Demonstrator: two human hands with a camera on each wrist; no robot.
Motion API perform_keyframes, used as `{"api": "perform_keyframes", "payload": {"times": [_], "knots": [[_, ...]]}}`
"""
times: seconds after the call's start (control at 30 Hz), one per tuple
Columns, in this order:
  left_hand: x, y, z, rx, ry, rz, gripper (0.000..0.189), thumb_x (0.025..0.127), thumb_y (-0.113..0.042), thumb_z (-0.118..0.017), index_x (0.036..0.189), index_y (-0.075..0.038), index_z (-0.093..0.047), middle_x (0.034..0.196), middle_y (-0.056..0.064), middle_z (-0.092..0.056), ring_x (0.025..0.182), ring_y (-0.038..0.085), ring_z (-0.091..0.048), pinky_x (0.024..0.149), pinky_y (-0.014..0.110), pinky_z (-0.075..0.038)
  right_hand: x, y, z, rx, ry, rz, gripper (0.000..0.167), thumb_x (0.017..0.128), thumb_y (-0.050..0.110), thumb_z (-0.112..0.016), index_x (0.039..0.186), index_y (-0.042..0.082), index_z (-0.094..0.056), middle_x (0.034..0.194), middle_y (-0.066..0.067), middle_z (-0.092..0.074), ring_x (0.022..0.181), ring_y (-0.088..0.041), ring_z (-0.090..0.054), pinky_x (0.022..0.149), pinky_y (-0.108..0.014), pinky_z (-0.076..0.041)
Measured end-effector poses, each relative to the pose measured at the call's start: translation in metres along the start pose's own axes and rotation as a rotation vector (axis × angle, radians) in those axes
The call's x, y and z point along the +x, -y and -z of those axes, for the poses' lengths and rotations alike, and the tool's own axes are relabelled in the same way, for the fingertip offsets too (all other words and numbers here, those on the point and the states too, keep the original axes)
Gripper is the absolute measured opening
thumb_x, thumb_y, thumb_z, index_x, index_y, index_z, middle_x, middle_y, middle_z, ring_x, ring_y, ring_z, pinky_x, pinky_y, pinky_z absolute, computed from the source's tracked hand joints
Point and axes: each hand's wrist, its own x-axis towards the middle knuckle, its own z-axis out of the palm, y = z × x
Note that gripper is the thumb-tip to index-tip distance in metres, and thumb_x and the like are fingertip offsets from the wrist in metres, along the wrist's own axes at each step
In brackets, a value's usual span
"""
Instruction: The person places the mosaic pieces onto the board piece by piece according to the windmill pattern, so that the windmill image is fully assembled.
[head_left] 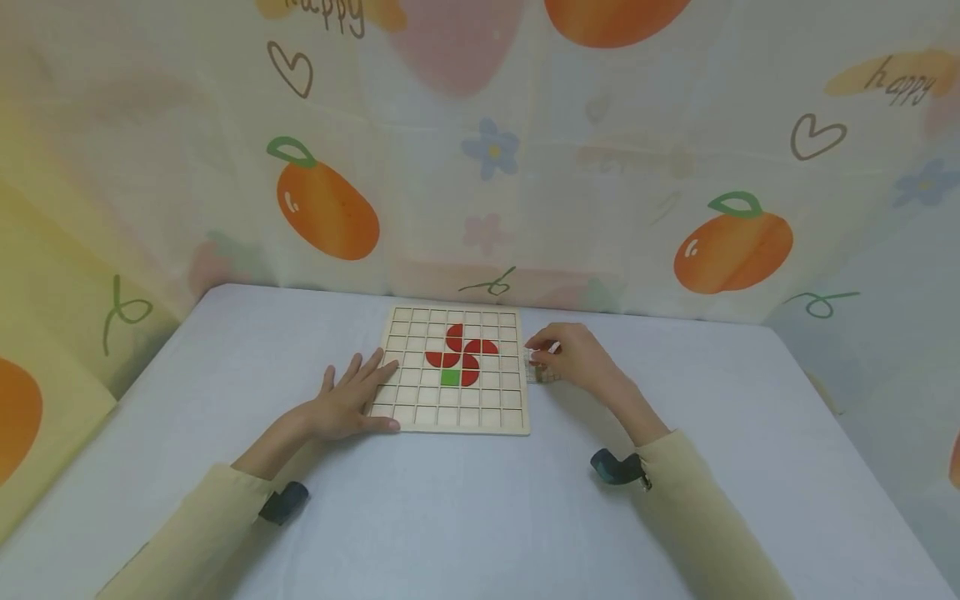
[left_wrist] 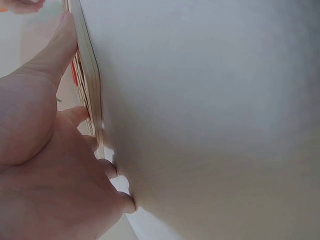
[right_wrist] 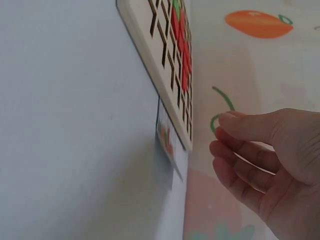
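A square wooden grid board [head_left: 491, 421] lies on the table. Several red rounded pieces [head_left: 470, 370] form a pinwheel in its cells, with one green square piece [head_left: 450, 377] below them. My left hand [head_left: 341, 406] rests with spread fingers along the board's left edge, the thumb near its front corner. Just right of the board is a small printed card [head_left: 551, 375], partly hidden under my right hand [head_left: 577, 360]. In the right wrist view the card [right_wrist: 166, 140] looks slightly tilted and apart from the fingers. That hand's fingers are loosely bent, thumb near index, with nothing visible between them.
A white cloth covers the table [head_left: 465, 517]. Behind it hangs a backdrop [head_left: 420, 208] printed with oranges, hearts and flowers. Dark devices [head_left: 618, 467] sit at both wrists, by the cream sleeves [head_left: 697, 508].
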Motion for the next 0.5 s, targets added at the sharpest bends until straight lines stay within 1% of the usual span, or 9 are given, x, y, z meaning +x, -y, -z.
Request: {"api": "perform_keyframes", "payload": {"times": [0.17,0.4,0.43,0.5], "knots": [[0.0,0.001,0.0,-0.009,0.005,-0.006,0.098,0.085,-0.05,-0.071,0.156,-0.006,-0.019,0.162,0.023,0.001,0.145,0.049,0.009,0.107,0.071,0.013,-0.01,-0.016,0.008,-0.019,0.0,-0.04,0.017,0.089,0.005,-0.07,0.105,0.001,-0.074,0.099,-0.007,-0.072,0.09,-0.021,-0.064,0.078,-0.037,-0.055],[0.0,0.003,-0.001,-0.011,0.005,-0.009,0.098,0.085,-0.05,-0.07,0.156,-0.007,-0.018,0.162,0.022,0.002,0.145,0.049,0.01,0.107,0.07,0.013,-0.025,-0.038,0.02,-0.042,-0.005,-0.081,0.017,0.09,0.003,-0.068,0.106,0.0,-0.073,0.102,-0.01,-0.072,0.092,-0.024,-0.064,0.082,-0.042,-0.055],[0.0,0.003,-0.001,-0.011,0.005,-0.01,0.098,0.085,-0.05,-0.07,0.156,-0.007,-0.018,0.162,0.022,0.002,0.145,0.049,0.01,0.107,0.07,0.013,-0.027,-0.042,0.022,-0.047,-0.001,-0.088,0.017,0.09,0.003,-0.067,0.106,0.0,-0.073,0.103,-0.011,-0.072,0.092,-0.024,-0.064,0.082,-0.041,-0.055],[0.0,0.003,-0.001,-0.012,0.005,-0.01,0.098,0.085,-0.05,-0.07,0.156,-0.007,-0.018,0.162,0.022,0.002,0.145,0.049,0.01,0.107,0.07,0.014,-0.032,-0.048,0.026,-0.028,0.015,-0.124,0.018,0.091,0.003,-0.066,0.108,0.0,-0.073,0.104,-0.013,-0.071,0.09,-0.025,-0.065,0.076,-0.039,-0.056]]}}
